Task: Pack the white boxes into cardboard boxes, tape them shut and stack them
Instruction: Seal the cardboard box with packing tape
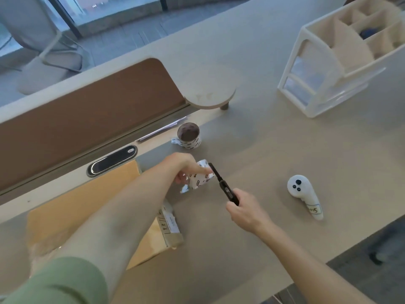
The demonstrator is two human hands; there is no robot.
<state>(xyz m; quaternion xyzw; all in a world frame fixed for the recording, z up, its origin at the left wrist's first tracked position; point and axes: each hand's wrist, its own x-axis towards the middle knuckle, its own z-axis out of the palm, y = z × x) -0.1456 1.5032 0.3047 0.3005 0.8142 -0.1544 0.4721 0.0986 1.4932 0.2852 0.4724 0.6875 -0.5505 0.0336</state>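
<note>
A closed cardboard box (83, 207) lies on the desk at the lower left, with a strip of printed white tape (169, 224) running down its right side. My left hand (186, 170) reaches over the box and holds a roll of the printed white tape (200, 177) just past the box's far right corner. My right hand (243, 207) grips a black utility knife (221, 183), whose blade end touches the tape by the roll. No white boxes are in view.
A second tape roll (189, 136) stands behind the hands. A white handheld controller (304, 195) lies to the right. A white drawer organiser (341, 53) stands at the back right, a small round stand (210, 93) near the brown divider (87, 119). The desk edge runs at lower right.
</note>
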